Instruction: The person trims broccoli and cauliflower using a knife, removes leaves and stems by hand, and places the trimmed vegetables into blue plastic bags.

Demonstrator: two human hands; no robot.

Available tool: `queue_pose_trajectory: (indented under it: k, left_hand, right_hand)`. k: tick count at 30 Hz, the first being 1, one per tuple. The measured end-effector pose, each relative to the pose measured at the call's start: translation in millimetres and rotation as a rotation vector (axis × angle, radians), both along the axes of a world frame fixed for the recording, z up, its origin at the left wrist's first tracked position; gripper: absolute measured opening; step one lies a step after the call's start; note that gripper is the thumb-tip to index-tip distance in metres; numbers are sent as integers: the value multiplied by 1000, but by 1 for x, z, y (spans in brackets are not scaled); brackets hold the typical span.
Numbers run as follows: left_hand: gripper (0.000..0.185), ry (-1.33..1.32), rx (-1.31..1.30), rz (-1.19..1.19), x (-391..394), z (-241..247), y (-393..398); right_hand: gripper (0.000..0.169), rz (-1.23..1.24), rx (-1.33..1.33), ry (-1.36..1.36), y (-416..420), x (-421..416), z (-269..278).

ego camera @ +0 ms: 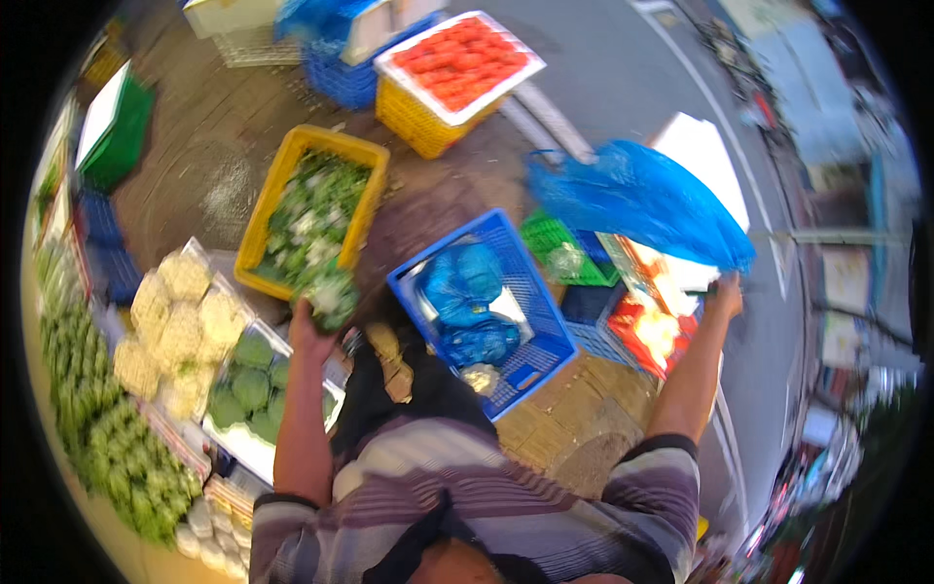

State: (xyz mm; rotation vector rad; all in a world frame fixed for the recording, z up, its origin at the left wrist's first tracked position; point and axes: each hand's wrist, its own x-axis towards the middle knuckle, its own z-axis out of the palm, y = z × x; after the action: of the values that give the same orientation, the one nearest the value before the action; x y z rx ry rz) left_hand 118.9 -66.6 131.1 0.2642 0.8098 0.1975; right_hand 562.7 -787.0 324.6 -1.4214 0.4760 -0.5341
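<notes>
My left hand point(314, 332) grips a leafy green piece with a pale centre point(332, 298), which looks like cauliflower trimmings. It hangs over the near end of a yellow plastic crate point(252, 241) full of green leaves and whitish stems point(314, 219). Out to the right, my right hand point(724, 296) clutches one end of a blue plastic bag point(642, 197), which billows away from it to the left. Between the hands stands a blue plastic crate point(543, 332). Several filled blue bags point(467, 292) lie inside, with a pale cauliflower-like piece point(480, 379) near its corner.
White cauliflowers point(179, 321) and broccoli heads point(252, 383) are laid out on the left, beside leafy greens point(124, 452). A white tray of tomatoes point(460, 62) tops a yellow crate point(408, 120) ahead. A green basket point(558, 248) sits beyond the blue crate. Road point(620, 73) borders the right.
</notes>
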Motion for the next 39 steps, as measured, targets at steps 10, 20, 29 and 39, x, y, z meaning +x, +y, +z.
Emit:
queue_pose_trajectory:
  k: [10,20,29,39]
  left_hand:
    - [49,233,154,108,2,50,-17]
    - [34,290,228,373,-6,71,-22]
    - [27,412,132,405,-17,79,1]
    - [28,372,153,522,-38,58,24]
  right_hand:
    - [26,1199,-488,484,376,-255,-223]
    - [45,1663,-1056,-568,613,-314,-121]
    - [44,1746,-1202,-506,646,-324,-136]
    - [29,1740,-1298,-455,679,-352,-140]
